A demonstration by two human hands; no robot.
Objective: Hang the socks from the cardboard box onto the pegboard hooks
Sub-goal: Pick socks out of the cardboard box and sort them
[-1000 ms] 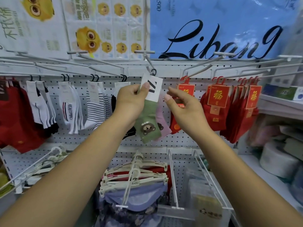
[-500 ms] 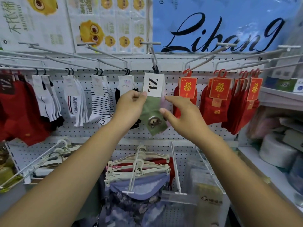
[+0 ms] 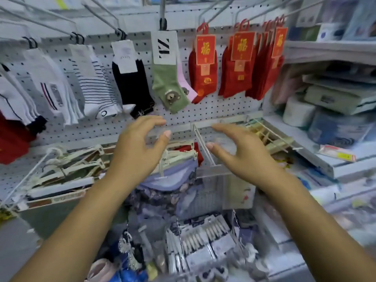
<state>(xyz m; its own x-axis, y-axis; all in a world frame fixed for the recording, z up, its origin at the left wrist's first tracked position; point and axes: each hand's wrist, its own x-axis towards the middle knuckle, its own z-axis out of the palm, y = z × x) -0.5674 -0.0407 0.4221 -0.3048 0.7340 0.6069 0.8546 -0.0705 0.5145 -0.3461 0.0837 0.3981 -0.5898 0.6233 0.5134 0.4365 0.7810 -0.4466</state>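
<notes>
While the left hand point(image 3: 140, 147) and right hand point(image 3: 240, 153) hover with fingers loosely spread and nothing in either, both sit below and clear of the green bear sock point(image 3: 168, 86). It hangs by its white card from a hook point(image 3: 162, 23) on the pegboard point(image 3: 101, 127), between the black sock point(image 3: 132, 86) and the red socks point(image 3: 205, 78). That pair looks done; the cardboard box is out of view, so how many remain cannot be told.

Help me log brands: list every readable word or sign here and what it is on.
"福": gold, on the red cards above the red socks.
"Z"-like striped mark: white card on the green sock.
Label on the black sock, shelf boxes: too blurred to read.
</notes>
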